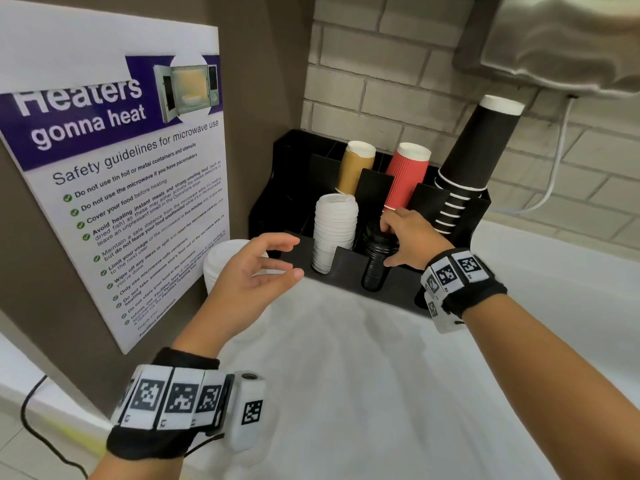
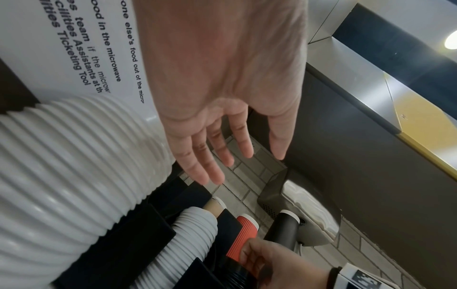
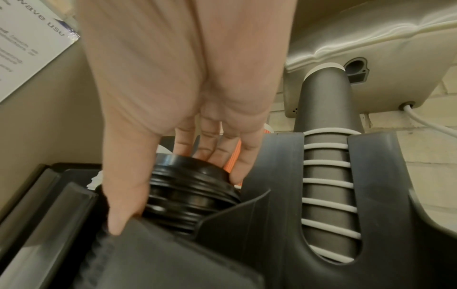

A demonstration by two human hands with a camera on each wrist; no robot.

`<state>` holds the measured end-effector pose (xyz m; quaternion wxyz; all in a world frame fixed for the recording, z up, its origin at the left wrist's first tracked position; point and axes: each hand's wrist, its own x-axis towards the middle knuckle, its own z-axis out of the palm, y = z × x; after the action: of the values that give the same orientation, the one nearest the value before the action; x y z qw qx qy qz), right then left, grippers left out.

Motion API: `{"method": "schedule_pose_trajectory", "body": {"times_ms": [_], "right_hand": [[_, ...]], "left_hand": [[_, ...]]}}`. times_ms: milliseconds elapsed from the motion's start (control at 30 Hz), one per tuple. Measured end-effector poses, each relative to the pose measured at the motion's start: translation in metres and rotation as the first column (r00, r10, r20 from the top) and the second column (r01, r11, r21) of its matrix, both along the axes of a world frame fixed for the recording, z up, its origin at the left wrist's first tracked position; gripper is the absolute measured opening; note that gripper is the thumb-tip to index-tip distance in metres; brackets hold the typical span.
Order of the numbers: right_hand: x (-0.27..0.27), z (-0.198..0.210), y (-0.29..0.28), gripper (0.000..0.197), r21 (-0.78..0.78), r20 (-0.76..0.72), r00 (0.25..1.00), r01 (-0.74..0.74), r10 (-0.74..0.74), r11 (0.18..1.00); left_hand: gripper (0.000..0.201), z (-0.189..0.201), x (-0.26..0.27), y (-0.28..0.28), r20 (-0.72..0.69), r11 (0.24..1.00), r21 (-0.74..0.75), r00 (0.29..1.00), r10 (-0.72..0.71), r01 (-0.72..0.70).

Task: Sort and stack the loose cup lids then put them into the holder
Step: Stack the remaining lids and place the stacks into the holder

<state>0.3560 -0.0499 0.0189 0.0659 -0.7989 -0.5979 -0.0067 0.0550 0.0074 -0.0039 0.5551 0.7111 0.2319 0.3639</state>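
Observation:
A black holder (image 1: 394, 289) stands against the brick wall. My right hand (image 1: 389, 244) grips the top of a stack of black lids (image 1: 374, 271) that sits in the holder's front slot. In the right wrist view the thumb and fingers (image 3: 247, 156) clasp opposite sides of the black lids (image 3: 190, 191). A stack of white lids (image 1: 334, 233) leans in the slot to its left. My left hand (image 1: 294, 256) hovers open and holds nothing. Just left of it, a second stack of white lids (image 1: 221, 265) stands on the counter, filling the left wrist view's left side (image 2: 74, 166).
Tan cups (image 1: 355, 168), red cups (image 1: 405, 178) and a tall stack of black cups (image 1: 474, 157) fill the holder's rear slots. A microwave safety poster (image 1: 121, 168) covers the left wall. A metal dispenser (image 1: 568, 43) hangs overhead at the right. The counter (image 1: 346, 375) is white.

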Motion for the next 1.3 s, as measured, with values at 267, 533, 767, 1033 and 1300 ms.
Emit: {"method": "schedule_pose_trajectory", "body": {"times_ms": [267,533,767,1033,1300], "right_hand": [[0.003,-0.004,-0.001,0.046,0.029,0.052,0.999,-0.016,0.015,0.999],[0.002,-0.001,-0.002,0.039,-0.002,0.032,0.999,0.008,-0.008,1.0],[-0.025,0.01,-0.01,0.048,0.212,-0.031,0.996,-0.072,0.081,0.975],[-0.134,-0.047,0.024,0.09,-0.077,-0.727,0.678,-0.239,0.109,0.968],[-0.17,-0.063,0.056,0.099,0.146,-0.778,0.592,-0.159,0.212,0.976]], "left_hand": [[0.033,0.002,0.001,0.0,-0.014,1.0,0.01,1.0,0.006,-0.006],[0.032,0.003,0.0,-0.001,-0.006,1.0,-0.002,1.0,0.009,-0.009],[0.036,0.011,-0.006,0.005,-0.028,0.993,0.106,0.998,0.052,-0.049],[0.052,0.041,-0.002,0.031,-0.643,0.861,0.499,0.709,0.291,0.098],[0.049,0.027,0.001,0.021,-0.851,0.873,0.429,0.429,0.304,0.232]]}}
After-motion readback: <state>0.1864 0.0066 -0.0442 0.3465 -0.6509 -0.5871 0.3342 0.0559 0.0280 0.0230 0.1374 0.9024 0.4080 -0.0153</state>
